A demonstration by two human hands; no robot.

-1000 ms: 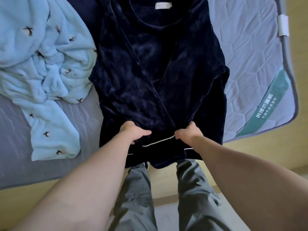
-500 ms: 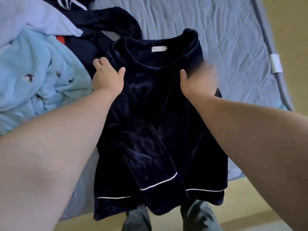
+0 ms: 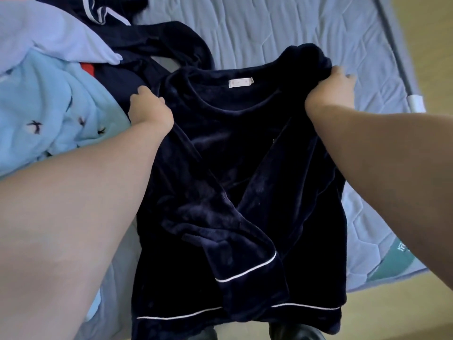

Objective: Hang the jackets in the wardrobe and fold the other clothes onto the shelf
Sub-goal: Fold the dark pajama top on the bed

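A dark navy velvet top (image 3: pixel 232 192) with white piping lies on the bed, sleeves crossed over its front, neck label facing up. My left hand (image 3: pixel 149 110) grips its left shoulder, beside the pale blue garment. My right hand (image 3: pixel 331 90) is closed on the right shoulder, bunching the fabric and lifting it a little off the mattress. The hem hangs over the bed's near edge.
A pale blue fleece garment (image 3: pixel 49 114) with small bird prints lies at the left, a lilac cloth (image 3: pixel 49 38) above it, more navy clothing (image 3: pixel 137 40) behind. The grey quilted mattress pad (image 3: pixel 282 23) extends to the right, then wooden floor (image 3: pixel 436 33).
Both hands moved from the hem up to the shoulders a second ago. Since half a second ago the right hand has shifted outward and closed on the right shoulder fabric.
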